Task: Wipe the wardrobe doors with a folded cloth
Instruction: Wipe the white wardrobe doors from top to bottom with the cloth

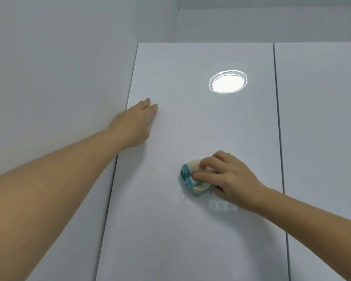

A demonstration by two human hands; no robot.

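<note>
Head view: looking upward along a tall, glossy white wardrobe door (pixel 190 122), with both bare forearms reaching in from the bottom of the picture.
Surroundings: plain grey-white wall (pixel 49 57) directly left of the door; a second door (pixel 322 128) on the right, separated by a thin dark gap (pixel 279 138); a recessed space above the wardrobe top.
Reflections: bright oval light reflection (pixel 228 83) high on the door, well above the cloth; a faint rectangular reflection (pixel 222 206) just under the right hand, too blurred to name.
In the way: the right hand's own fingers, lying over the right part of the cloth and hiding its far edge.
Left hand (pixel 134 124): arm stretched long from the lower left; palm laid flat on the door near its left edge; fingers straight and close together, pointing up; released, holding nothing.
Right hand (pixel 229 177): wrist coming from the lower right, back of the hand toward the camera; fingers bent over the cloth; grasping it and pressing it against the door.
Cloth (pixel 190 177): folded into a small thick pad, cream with teal; lying on the lower middle of the door, below and to the right of the left hand, well apart from it.
Cloth direction: long axis roughly up and down the door, leaning a little rightward at its bottom end; stacked teal fold edges facing left, away from the palm.
</note>
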